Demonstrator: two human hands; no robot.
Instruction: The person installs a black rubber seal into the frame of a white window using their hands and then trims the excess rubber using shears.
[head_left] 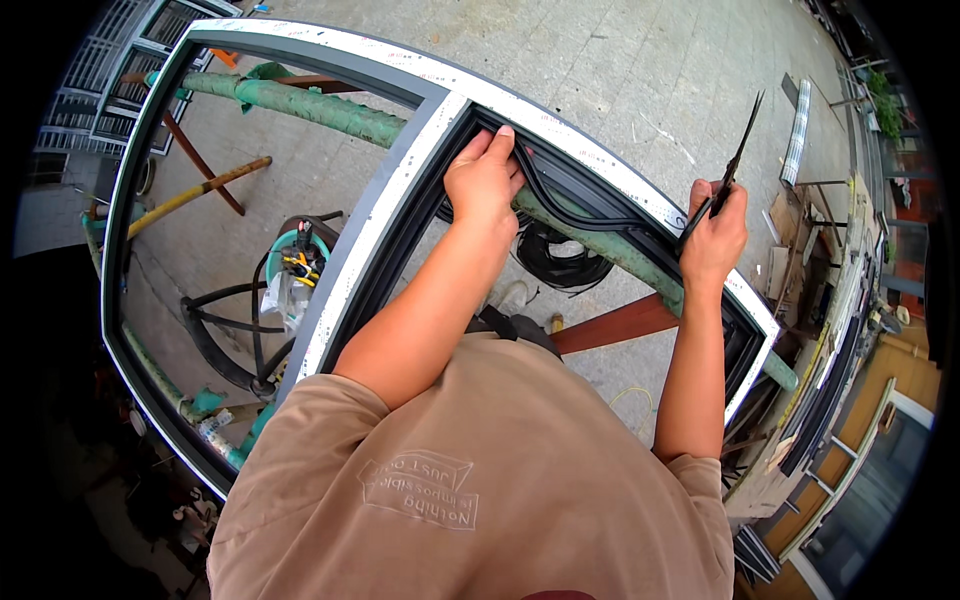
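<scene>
A large window frame (338, 41) with white film and dark inner channels lies in front of me, split by a crossbar. At the top corner of its right opening, my left hand (485, 178) pinches a black rubber sealing strip (553, 205) against the inner channel. From those fingers the strip sags in a loose curve, then runs along the frame's far side toward the right. My right hand (716, 232) is closed round the handles of dark scissors (742, 140), beside the frame's far right edge. The scissors' blades point up and away from me.
Green-wrapped poles (320, 112) support the frame. Below it are a coil of black strip (563, 258), a brown-red board (620, 326), a teal bucket (322, 250) of tools and a black-legged stool (215, 345). Timber and long profiles (815, 375) are stacked on the right.
</scene>
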